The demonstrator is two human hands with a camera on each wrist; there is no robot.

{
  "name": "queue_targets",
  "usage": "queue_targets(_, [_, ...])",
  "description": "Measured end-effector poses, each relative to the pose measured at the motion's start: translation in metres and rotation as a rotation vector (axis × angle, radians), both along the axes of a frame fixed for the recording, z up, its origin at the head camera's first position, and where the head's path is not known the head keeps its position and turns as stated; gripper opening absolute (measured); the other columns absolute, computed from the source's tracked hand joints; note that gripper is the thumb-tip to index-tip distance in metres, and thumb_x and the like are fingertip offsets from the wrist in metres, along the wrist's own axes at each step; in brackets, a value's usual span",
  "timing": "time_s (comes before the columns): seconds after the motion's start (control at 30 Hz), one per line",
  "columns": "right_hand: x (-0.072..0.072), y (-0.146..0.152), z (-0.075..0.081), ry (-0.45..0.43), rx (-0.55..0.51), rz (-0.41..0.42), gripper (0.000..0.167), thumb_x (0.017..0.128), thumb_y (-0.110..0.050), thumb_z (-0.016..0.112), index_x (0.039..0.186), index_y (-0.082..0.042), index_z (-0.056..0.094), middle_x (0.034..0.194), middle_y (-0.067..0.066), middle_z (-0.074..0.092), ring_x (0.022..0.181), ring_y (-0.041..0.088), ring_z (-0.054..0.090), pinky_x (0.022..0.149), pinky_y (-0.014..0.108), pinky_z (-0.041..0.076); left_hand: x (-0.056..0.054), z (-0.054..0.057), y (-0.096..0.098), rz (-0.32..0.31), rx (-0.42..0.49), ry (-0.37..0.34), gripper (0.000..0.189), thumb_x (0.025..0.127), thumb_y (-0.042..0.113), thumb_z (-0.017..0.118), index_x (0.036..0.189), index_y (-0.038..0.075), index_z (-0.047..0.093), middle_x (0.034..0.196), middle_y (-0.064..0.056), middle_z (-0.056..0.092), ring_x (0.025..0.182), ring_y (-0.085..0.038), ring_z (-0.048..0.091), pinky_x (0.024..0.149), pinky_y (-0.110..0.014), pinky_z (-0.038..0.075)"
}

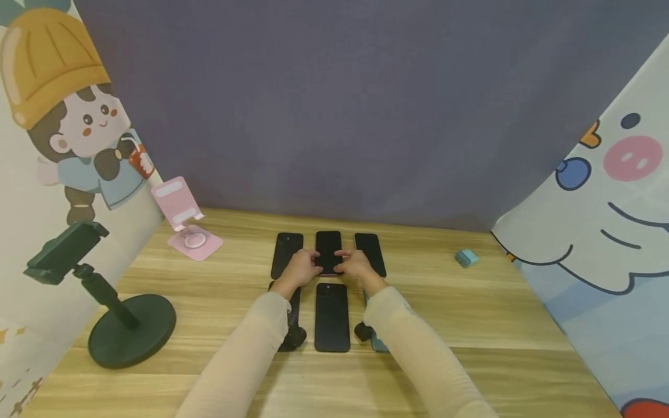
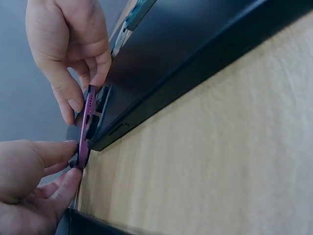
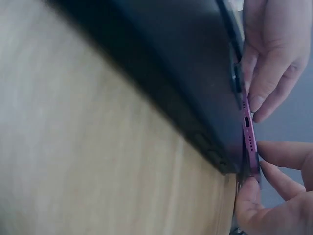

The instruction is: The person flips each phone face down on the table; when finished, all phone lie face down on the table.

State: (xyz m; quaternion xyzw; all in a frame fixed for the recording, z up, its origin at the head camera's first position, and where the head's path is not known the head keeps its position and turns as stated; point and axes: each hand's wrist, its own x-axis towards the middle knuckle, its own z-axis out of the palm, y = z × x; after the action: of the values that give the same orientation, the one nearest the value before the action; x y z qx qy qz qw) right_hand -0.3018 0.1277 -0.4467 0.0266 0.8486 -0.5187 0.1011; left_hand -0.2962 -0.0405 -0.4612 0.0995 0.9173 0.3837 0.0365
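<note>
Both hands hold the middle phone of the back row, its dark face up. My left hand pinches its near left corner between thumb and fingers. At the near right corner, my right hand does the same. Both wrist views show the purple edge of this phone with its port between the fingertips. Black phones lie on either side, one left and one right. Nearer is a black phone, back up. The phones beside it are partly covered by the wrists.
A dark round-based phone stand occupies the left of the wooden table, with a pink folding stand behind it. To the right sits a small blue block. A grey curtain hangs along the back edge.
</note>
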Motion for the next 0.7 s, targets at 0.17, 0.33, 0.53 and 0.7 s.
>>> queue_targets(0.17, [0.002,0.003,0.006,-0.004,-0.086,0.005,0.044,0.084,0.008,0.068,0.127,-0.001,0.063,0.133,0.023,0.052,0.126,0.036,0.045,0.097,0.043,0.045,0.002,0.003,0.000,-0.010,-0.011,0.003,0.039,0.091,0.012,0.069,0.127,-0.003,0.060,0.100,-0.013,0.057,0.091,-0.026,0.058,0.078,-0.039,0.051])
queue_targets(0.33, [0.002,0.009,0.012,-0.005,-0.142,0.027,0.043,0.087,0.007,0.066,0.129,0.000,0.061,0.136,0.021,0.051,0.128,0.035,0.044,0.101,0.044,0.042,0.003,0.003,0.002,-0.016,-0.001,-0.003,0.040,0.093,0.016,0.068,0.128,-0.002,0.060,0.098,-0.011,0.055,0.087,-0.024,0.055,0.074,-0.038,0.049])
queue_targets(0.53, [0.002,0.011,0.014,-0.028,-0.244,0.041,0.043,0.088,0.009,0.061,0.131,0.003,0.058,0.137,0.021,0.047,0.122,0.031,0.046,0.093,0.038,0.048,0.005,0.004,0.006,-0.012,0.046,-0.006,0.040,0.094,0.018,0.067,0.129,0.000,0.060,0.106,-0.014,0.059,0.093,-0.026,0.057,0.079,-0.040,0.050])
queue_targets(0.7, [0.002,0.014,0.014,-0.041,-0.333,0.049,0.041,0.092,0.009,0.058,0.132,0.005,0.056,0.133,0.022,0.047,0.114,0.030,0.051,0.089,0.036,0.051,0.007,0.002,0.008,0.003,0.081,-0.002,0.038,0.094,0.019,0.067,0.128,0.003,0.061,0.120,-0.018,0.060,0.107,-0.031,0.058,0.088,-0.044,0.050])
